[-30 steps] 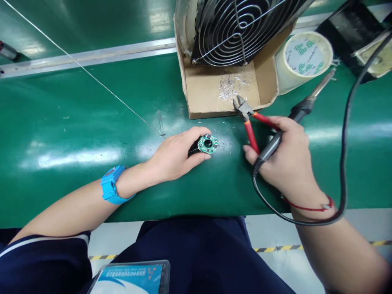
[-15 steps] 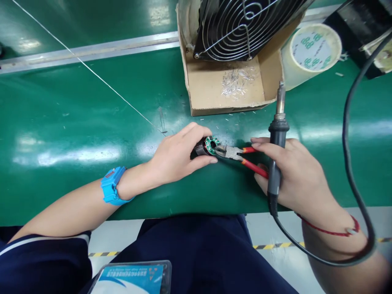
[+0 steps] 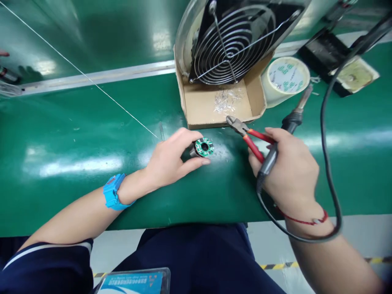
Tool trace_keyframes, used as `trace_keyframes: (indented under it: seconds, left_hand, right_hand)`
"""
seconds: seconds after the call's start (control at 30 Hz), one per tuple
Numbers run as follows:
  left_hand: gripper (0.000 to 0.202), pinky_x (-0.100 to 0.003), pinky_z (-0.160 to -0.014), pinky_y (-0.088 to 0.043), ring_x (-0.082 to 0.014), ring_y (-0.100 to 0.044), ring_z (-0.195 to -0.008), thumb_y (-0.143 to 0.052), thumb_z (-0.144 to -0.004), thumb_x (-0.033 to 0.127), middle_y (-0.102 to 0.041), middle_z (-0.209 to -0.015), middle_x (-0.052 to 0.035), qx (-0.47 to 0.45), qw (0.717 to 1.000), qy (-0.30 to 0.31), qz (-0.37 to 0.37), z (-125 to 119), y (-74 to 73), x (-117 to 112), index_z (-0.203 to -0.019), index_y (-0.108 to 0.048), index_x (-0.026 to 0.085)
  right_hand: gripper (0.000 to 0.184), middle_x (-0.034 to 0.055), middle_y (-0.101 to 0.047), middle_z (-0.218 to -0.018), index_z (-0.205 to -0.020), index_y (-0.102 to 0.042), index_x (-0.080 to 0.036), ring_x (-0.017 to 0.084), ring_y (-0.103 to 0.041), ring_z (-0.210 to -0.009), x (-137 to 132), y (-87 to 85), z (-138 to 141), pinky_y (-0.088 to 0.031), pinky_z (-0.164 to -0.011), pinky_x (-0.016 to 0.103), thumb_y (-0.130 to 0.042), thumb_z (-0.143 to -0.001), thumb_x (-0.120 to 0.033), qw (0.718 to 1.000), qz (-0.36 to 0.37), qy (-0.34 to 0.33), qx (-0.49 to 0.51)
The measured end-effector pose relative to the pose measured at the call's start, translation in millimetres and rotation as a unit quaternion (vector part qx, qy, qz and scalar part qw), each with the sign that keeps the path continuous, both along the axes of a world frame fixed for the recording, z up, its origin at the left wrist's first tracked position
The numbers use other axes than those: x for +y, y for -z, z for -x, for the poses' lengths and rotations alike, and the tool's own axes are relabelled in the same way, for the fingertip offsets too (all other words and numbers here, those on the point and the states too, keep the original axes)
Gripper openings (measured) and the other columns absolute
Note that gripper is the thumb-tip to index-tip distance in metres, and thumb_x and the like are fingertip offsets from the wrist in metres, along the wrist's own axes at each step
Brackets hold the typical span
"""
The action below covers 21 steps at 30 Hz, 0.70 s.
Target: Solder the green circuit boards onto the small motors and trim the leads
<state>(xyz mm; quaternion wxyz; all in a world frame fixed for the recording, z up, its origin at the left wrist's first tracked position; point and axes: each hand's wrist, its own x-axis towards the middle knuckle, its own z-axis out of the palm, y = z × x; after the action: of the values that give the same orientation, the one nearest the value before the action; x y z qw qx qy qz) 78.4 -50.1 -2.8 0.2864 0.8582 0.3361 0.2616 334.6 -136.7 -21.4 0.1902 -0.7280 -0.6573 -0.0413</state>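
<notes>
My left hand (image 3: 170, 159) grips a small black motor part topped by a round green circuit board (image 3: 203, 147), held on its side on the green table (image 3: 76, 134). My right hand (image 3: 289, 167) is closed around two tools at once: red-handled cutters (image 3: 246, 134) and a black soldering iron (image 3: 288, 126). The cutter jaws point up-left toward the front edge of a cardboard tray (image 3: 199, 110), a short way right of the board. The iron's tip points up-right. A black cable (image 3: 329, 163) loops from the iron round my right wrist.
A wire-guarded fan (image 3: 232, 41) stands at the back of the cardboard tray, which holds several cut metal leads (image 3: 226, 100). A tape roll (image 3: 286, 77) sits to its right, and a black stand with a sponge (image 3: 352, 73) further right. A thin wire (image 3: 92, 81) crosses the table.
The cutters were at the circuit board half a second ago; my right hand has since drawn them back up and right toward the tray. The iron tilted rightward. My left hand kept its hold.
</notes>
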Motion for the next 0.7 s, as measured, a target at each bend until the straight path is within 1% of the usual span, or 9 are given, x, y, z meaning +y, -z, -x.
trace_keyframes:
  seconds: [0.1, 0.23, 0.3, 0.4, 0.47, 0.5, 0.57, 0.6, 0.7]
  left_hand:
    - [0.036, -0.026, -0.061, -0.042, -0.0131, -0.057, -0.075, -0.072, -0.089, 0.043, -0.066, -0.1, -0.004, -0.04, 0.995, -0.079, -0.051, 10.8, -5.5, 22.8, -0.116, -0.062, 0.022]
    - [0.029, -0.028, -0.071, -0.048, -0.0149, -0.06, -0.082, -0.067, -0.093, 0.035, -0.068, -0.106, -0.0049, -0.063, 0.971, -0.225, -0.045, 23.4, 0.1, 89.3, -0.118, -0.061, 0.022]
    - [0.027, -0.03, -0.08, -0.05, -0.0168, -0.063, -0.091, -0.069, -0.09, 0.029, -0.07, -0.109, -0.0067, -0.041, 0.961, -0.27, -0.038, 25.1, 7.3, 131.1, -0.114, -0.062, 0.018]
    - [0.032, -0.031, -0.098, -0.047, -0.0187, -0.062, -0.111, -0.065, -0.093, 0.027, -0.068, -0.124, -0.0106, 0.074, 0.944, -0.32, -0.015, 23.7, 15.4, 186.2, -0.121, -0.06, 0.014]
    - [0.035, -0.033, -0.101, -0.046, -0.0212, -0.062, -0.116, -0.063, -0.094, 0.028, -0.068, -0.127, -0.0115, 0.105, 0.931, -0.348, -0.015, 22.3, 17.4, 212.1, -0.126, -0.06, 0.014]
    - [0.035, -0.034, -0.1, -0.047, -0.023, -0.063, -0.116, -0.062, -0.094, 0.029, -0.069, -0.126, -0.0119, 0.116, 0.925, -0.362, -0.013, 21.7, 17.7, 221.5, -0.126, -0.061, 0.014]
    - [0.032, -0.036, -0.096, -0.05, -0.0268, -0.066, -0.113, -0.064, -0.093, 0.03, -0.071, -0.12, -0.0131, 0.134, 0.914, -0.384, -0.007, 21.6, 17.6, 233.7, -0.122, -0.064, 0.015]
    - [0.032, -0.037, -0.095, -0.051, -0.0283, -0.066, -0.112, -0.065, -0.092, 0.03, -0.071, -0.119, -0.014, 0.146, 0.908, -0.393, -0.005, 22.6, 17.4, 236.7, -0.12, -0.065, 0.015]
    - [0.04, -0.043, -0.098, -0.053, -0.029, -0.063, -0.117, -0.068, -0.092, 0.033, -0.064, -0.128, -0.0154, 0.177, 0.889, -0.421, -0.022, 33.3, 17.6, 234.1, -0.127, -0.062, 0.014]
  right_hand:
    - [0.058, 0.02, -0.068, -0.112, -0.13, -0.057, -0.014, 0.036, -0.063, -0.099, 12.5, 2.7, -0.4, -0.051, -0.084, 0.05, -0.065, -0.082, -0.044, 0.999, 0.046, 0.01, 0.019]
    - [0.063, 0.022, -0.06, -0.136, -0.13, -0.056, -0.015, 0.04, -0.057, -0.123, 18.2, 3.4, -6.0, -0.046, -0.1, 0.058, -0.064, -0.083, -0.057, 0.996, 0.01, -0.061, 0.063]
    - [0.057, 0.0193, -0.067, -0.125, -0.126, -0.06, -0.015, 0.036, -0.061, -0.114, 20.9, 1.5, -12.4, -0.049, -0.095, 0.053, -0.061, -0.087, -0.056, 0.994, -0.022, -0.078, 0.078]
    - [0.044, 0.0092, -0.075, -0.089, -0.116, -0.069, -0.02, 0.025, -0.066, -0.078, 27.9, -2.0, -23.6, -0.052, -0.074, 0.04, -0.054, -0.091, -0.054, 0.993, -0.031, -0.063, 0.1]
    - [0.046, 0.0077, -0.077, -0.091, -0.118, -0.07, -0.021, 0.021, -0.069, -0.071, 32.3, -1.5, -30.0, -0.053, -0.07, 0.036, -0.052, -0.093, -0.055, 0.99, -0.043, -0.05, 0.125]
    - [0.048, 0.0097, -0.078, -0.094, -0.121, -0.069, -0.018, 0.02, -0.07, -0.068, 33.6, 0.4, -32.9, -0.053, -0.066, 0.034, -0.049, -0.094, -0.053, 0.989, -0.059, -0.046, 0.127]
    - [0.052, 0.0082, -0.077, -0.083, -0.127, -0.065, -0.017, 0.019, -0.071, -0.065, 33.8, 6.9, -38.4, -0.055, -0.063, 0.031, -0.047, -0.095, -0.054, 0.985, -0.049, -0.012, 0.167]
    - [0.056, 0.0067, -0.077, -0.079, -0.131, -0.063, -0.017, 0.02, -0.073, -0.066, 32.7, 10.8, -41.2, -0.057, -0.064, 0.031, -0.047, -0.094, -0.056, 0.978, -0.023, 0.011, 0.207]
    - [0.062, 0.0058, -0.078, -0.09, -0.138, -0.058, -0.022, 0.021, -0.075, -0.076, 27.5, 19.1, -47.4, -0.06, -0.077, 0.036, -0.046, -0.092, -0.062, 0.96, 0.031, 0.058, 0.273]
